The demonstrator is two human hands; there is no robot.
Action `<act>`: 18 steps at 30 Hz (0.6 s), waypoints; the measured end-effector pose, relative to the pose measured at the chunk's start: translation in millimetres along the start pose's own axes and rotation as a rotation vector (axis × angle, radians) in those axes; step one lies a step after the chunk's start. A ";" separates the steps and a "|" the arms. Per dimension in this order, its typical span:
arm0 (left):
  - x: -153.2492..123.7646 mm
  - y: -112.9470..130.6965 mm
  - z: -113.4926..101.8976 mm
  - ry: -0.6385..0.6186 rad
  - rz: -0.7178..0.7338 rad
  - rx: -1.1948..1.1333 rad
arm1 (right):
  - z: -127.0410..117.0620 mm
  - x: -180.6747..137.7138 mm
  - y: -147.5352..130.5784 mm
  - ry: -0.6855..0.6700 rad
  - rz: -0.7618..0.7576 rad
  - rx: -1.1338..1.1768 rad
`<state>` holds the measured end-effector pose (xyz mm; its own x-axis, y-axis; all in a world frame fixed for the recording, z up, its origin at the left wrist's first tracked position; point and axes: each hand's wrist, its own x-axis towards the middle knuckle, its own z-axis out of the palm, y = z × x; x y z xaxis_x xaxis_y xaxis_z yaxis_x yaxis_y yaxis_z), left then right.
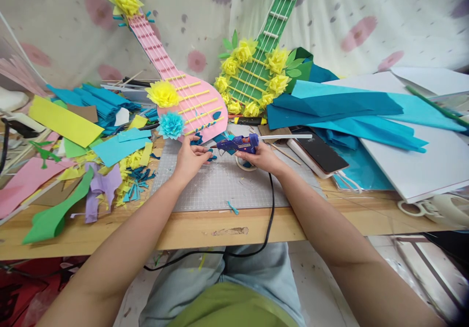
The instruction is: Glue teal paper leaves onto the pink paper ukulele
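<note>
My right hand (264, 157) grips a purple glue gun (240, 144), a white glue stick (287, 136) jutting from its back. The nozzle points left at a small dark blue paper piece (211, 157), pinched in the fingers of my left hand (192, 158). Just behind that hand stands a pink paper instrument (196, 87) with white strings, yellow bars and small dark blue leaves near its lower edge. A yellow paper flower (163, 94) and a light blue paper flower (171, 125) sit on its left side.
A green paper instrument (256, 68) with yellow flowers leans behind. Coloured paper scraps (120, 146) crowd the left. Blue paper sheets (337, 107) and a phone (318, 151) lie right. A grey cutting mat (198, 195) is below my hands; the gun's black cord (272, 205) hangs over the table edge.
</note>
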<state>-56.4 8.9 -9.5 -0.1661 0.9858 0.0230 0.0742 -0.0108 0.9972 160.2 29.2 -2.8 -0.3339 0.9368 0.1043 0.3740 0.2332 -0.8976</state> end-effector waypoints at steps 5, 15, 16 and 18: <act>0.7 2.7 -1.1 0.016 -0.004 0.024 | -6.3 0.6 -1.1 0.142 0.061 0.053; 8.4 18.3 -19.8 0.125 0.192 0.052 | -32.1 14.3 29.1 0.524 0.161 -0.205; 9.7 21.1 -23.2 0.158 0.228 0.055 | -32.4 15.4 31.0 0.524 0.178 -0.238; 12.5 25.9 -30.5 0.220 0.286 0.064 | -31.8 17.3 33.4 0.497 0.211 -0.302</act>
<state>-86.6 15.9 18.8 -0.3366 0.8850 0.3216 0.2086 -0.2630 0.9420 194.4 61.5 -17.4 0.1895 0.9633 0.1899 0.6409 0.0252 -0.7672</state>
